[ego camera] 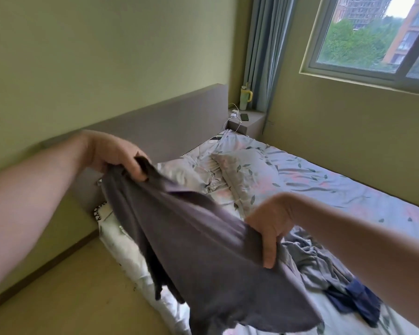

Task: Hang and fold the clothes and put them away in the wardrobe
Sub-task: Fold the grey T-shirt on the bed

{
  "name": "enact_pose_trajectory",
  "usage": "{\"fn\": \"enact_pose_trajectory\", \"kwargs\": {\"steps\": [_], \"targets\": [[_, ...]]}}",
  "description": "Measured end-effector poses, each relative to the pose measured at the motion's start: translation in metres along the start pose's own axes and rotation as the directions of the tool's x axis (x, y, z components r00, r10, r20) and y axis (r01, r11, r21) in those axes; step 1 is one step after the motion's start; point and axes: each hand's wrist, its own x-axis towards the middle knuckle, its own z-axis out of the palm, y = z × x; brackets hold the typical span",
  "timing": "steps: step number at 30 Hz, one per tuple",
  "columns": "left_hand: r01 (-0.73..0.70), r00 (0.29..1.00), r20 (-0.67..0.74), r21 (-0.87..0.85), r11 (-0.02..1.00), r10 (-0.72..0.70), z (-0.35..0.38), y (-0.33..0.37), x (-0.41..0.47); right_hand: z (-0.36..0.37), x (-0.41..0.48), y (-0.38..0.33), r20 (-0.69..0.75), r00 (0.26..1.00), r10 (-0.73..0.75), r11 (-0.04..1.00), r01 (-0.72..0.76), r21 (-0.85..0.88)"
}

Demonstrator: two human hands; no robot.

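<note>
Both hands hold a dark grey garment (203, 250) stretched above the bed (336, 184); the left hand (111, 153) pinches its upper edge, fingers curled; the right hand (269, 226) grips the other side, thumb pressed on the cloth; more crumpled clothes (336, 274) lie on the sheet.

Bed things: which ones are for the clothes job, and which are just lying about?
For the job: grey garment, held by left hand and right hand; crumpled clothes on the bed.
Just lying about: pillow, cup, phone, charger.
</note>
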Motion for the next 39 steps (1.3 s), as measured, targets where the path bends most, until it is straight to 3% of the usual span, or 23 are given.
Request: {"fn": "enact_pose_trajectory", "kwargs": {"steps": [2, 3, 5, 7, 10, 13, 16, 18, 20, 22, 24, 26, 28, 30, 32, 34, 36, 39], "targets": [[0.107, 0.985, 0.114, 0.171, 0.979, -0.127, -0.007, -0.011, 0.002, -0.007, -0.003, 0.001, 0.063, 0.995, 0.071, 0.997, -0.071, -0.006], [0.149, 0.98, 0.095, 0.232, 0.961, -0.175, -0.01, -0.017, 0.008, -0.012, -0.004, -0.001, 0.053, 0.993, 0.102, 0.995, -0.102, 0.003], [0.232, 0.972, -0.1, 0.286, 0.93, -0.211, -0.016, -0.028, 0.023, -0.024, 0.0, -0.006, -0.078, 0.979, 0.186, 0.981, -0.19, -0.04], [0.288, 0.925, -0.334, 0.3, 0.91, -0.183, -0.017, -0.041, 0.04, -0.042, 0.008, -0.008, -0.361, 0.899, 0.248, 0.919, -0.336, -0.207], [0.284, 0.792, -0.599, 0.189, 0.94, -0.119, -0.016, -0.055, 0.064, -0.073, 0.02, -0.009, -0.714, 0.683, 0.156, 0.83, -0.482, -0.28], [0.163, 0.617, -0.782, 0.017, 0.987, -0.088, -0.027, -0.06, 0.091, -0.105, 0.03, -0.015, -0.871, 0.488, 0.06, 0.951, -0.293, -0.099], [0.098, 0.39, -0.92, 0.001, 0.995, -0.037, -0.048, -0.056, 0.107, -0.138, 0.034, -0.03, -0.986, 0.165, -0.002, 0.994, -0.106, -0.019], [0.088, 0.184, -0.98, 0.093, 0.992, 0.076, -0.062, -0.05, 0.105, -0.155, 0.031, -0.038, -0.993, -0.094, -0.067, 0.997, -0.054, -0.062], [0.021, 0.03, -0.98, 0.196, 0.98, 0.195, -0.07, -0.044, 0.1, -0.161, 0.024, -0.044, -0.932, -0.291, -0.215, 0.976, -0.043, -0.212], [-0.038, -0.12, -0.939, 0.33, 0.943, 0.323, -0.068, -0.046, 0.096, -0.16, 0.021, -0.044, -0.835, -0.393, -0.385, 0.922, -0.127, -0.366], [-0.047, -0.178, -0.867, 0.481, 0.876, 0.466, -0.053, -0.06, 0.097, -0.157, 0.022, -0.036, -0.765, -0.443, -0.467, 0.883, -0.184, -0.433], [-0.037, -0.126, -0.804, 0.59, 0.807, 0.582, -0.029, -0.087, 0.105, -0.15, 0.03, -0.018, -0.759, -0.409, -0.507, 0.862, -0.232, -0.451], [-0.006, -0.021, -0.761, 0.649, 0.761, 0.649, -0.001, -0.126, 0.119, -0.142, 0.048, 0.012, -0.781, -0.286, -0.555, 0.826, -0.299, -0.477], [0.042, 0.13, -0.743, 0.666, 0.745, 0.656, 0.03, -0.169, 0.136, -0.13, 0.077, 0.046, -0.811, -0.124, -0.572, 0.783, -0.379, -0.494], [0.121, 0.34, -0.75, 0.633, 0.764, 0.567, 0.063, -0.211, 0.155, -0.116, 0.116, 0.08, -0.858, 0.04, -0.512, 0.756, -0.454, -0.472], [0.198, 0.52, -0.749, 0.573, 0.795, 0.411, 0.097, -0.251, 0.179, -0.101, 0.162, 0.116, -0.887, 0.157, -0.434, 0.746, -0.489, -0.451], [0.285, 0.638, -0.731, 0.517, 0.807, 0.243, 0.132, -0.285, 0.208, -0.085, 0.211, 0.152, -0.898, 0.27, -0.348, 0.727, -0.527, -0.44], [0.402, 0.754, -0.655, 0.526, 0.75, 0.056, 0.183, -0.339, 0.254, -0.059, 0.284, 0.21, -0.883, 0.439, -0.169, 0.725, -0.551, -0.413]]}}
